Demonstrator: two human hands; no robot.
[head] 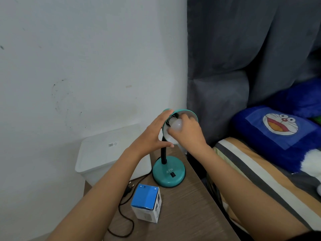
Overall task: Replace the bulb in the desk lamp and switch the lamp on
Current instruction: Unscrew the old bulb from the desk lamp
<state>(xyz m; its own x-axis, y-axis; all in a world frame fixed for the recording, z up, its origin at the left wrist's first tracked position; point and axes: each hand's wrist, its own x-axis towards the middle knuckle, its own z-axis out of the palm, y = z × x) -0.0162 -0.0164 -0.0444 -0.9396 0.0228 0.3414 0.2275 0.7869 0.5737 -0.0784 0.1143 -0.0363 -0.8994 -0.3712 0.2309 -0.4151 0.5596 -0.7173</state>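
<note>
Stuff that could've gone sideways here: the plug [129,187] was seen lying loose on the table [187,209] next to the blue-and-white box [147,202], so nothing would've been lit by the switch until that got sorted.

The left hand [152,134] was laid against the back of the shade [192,113] with fairly straight fingers, bracing it, nothing really gripped. With too much twist, the bendy neck [163,154] could've been swung round, or the whole desk lamp [175,180] tipped, since it was parked close to the table's edge.

The bulb [176,126] was wrapped by the curled fingers of the right hand [188,133], right at the shade's mouth. A crooked angle could've got it cross-threaded or dropped. Whether it was seated in the socket couldn't be told.

Looks-wise: a round teal base [160,178] was fitted with a small black rocker switch [172,174]. The neck was black, and the teal shade was tipped toward the camera, white inside. The bulb was a frosted white globe, unlit.
</note>
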